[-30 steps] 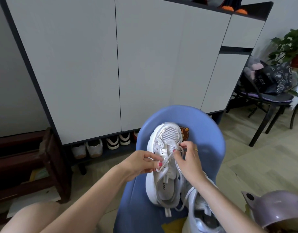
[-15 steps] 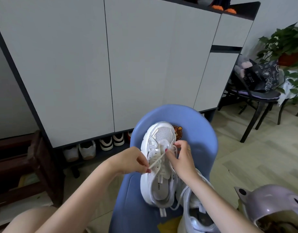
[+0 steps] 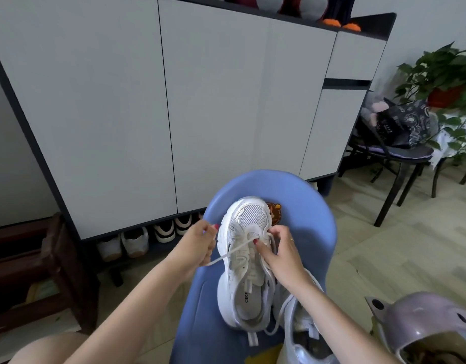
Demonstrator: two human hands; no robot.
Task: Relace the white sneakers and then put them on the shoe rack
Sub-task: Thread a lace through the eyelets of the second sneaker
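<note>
A white sneaker [image 3: 246, 261] lies on a blue chair [image 3: 305, 219], its toe pointing away from the person. All the places below are told from this sneaker.

The left hand [image 3: 200, 243] is just to the left of the sneaker. Its fingers are curled round the end of a white lace [image 3: 232, 252], and it holds the lace out to the side. The lace runs in a fairly straight line from this hand to the holes near the toe. The right hand [image 3: 279, 248] is on top of the sneaker, near the toe end. Its fingers are bent and pinch the lace right at the holes.

The second sneaker [image 3: 303, 334] lies just to the right of the first one, down by its heel, and touches it. Its laces look loose.

The shoe rack [image 3: 137, 243] is the low shelf under the big white cupboard [image 3: 121, 114], well past the sneaker's toe and off to the left. Other shoes [image 3: 134, 241] sit there already.

The step now seems to be pulling the lace through a low hole. To do it well, pull slow and even, so the lace does not twist. The right hand should hold the sneaker down, so it does not slide on the smooth chair. Both lace ends should come out the same length. Most holes look empty, so I think much lacing is left.
</note>
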